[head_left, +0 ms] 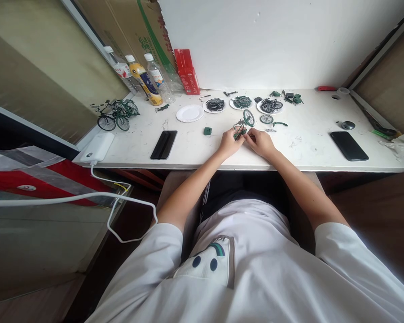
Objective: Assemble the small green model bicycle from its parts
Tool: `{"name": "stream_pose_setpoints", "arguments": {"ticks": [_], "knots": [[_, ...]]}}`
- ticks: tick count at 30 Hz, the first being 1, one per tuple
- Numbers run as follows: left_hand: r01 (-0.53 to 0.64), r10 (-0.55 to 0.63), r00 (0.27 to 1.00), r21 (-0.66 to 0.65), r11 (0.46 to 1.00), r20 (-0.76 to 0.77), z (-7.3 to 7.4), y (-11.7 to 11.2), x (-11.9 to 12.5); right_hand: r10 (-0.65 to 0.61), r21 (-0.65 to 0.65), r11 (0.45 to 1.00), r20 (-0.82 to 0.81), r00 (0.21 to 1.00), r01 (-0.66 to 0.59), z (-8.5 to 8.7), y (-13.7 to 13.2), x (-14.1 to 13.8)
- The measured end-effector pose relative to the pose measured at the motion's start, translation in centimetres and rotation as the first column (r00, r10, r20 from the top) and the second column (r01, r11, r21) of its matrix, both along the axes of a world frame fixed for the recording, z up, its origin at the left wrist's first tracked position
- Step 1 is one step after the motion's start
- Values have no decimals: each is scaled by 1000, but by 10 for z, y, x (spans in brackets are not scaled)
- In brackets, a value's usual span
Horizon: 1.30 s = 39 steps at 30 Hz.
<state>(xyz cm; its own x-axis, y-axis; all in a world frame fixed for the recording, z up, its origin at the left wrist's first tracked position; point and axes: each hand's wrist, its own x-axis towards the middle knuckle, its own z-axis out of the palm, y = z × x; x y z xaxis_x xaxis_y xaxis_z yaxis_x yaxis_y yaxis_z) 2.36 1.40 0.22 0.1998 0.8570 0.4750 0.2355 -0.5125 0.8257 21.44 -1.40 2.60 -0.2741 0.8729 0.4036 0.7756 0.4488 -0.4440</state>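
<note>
Between my two hands is a small green model bicycle (248, 118), partly built, with one spoked wheel pointing away from me. My left hand (231, 143) is closed around its frame. The fingers of my right hand (260, 142) pinch at the same model from the other side; what exactly they grip is hidden. Just beyond my right hand lie a loose wheel (266, 119) and a curved green part (280, 124). A small green block (208, 131) lies to the left of my left hand.
Paper plates with model parts line the back, beside a bare white plate (190, 113). Finished-looking model bicycles (116, 114) stand at left near bottles (144, 80). Phones (164, 145) lie on both sides. A white cable (128, 194) hangs from a power bank (98, 147).
</note>
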Motion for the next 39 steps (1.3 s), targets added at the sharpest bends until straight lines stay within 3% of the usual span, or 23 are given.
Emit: {"name": "stream_pose_setpoints", "arguments": {"ticks": [17,29,39], "knots": [[-30,32,997,-29,999,73,3,-2,1,-29,68,997,-89,996,35,3,-1,-1],[-115,114,991,14,993,64,4,-3,0,27,-6,1000,-94,995,-28,1,0,0],[-90,90,993,-9,996,72,8,-7,2,115,10,993,-99,988,-114,-1,2,3]]}}
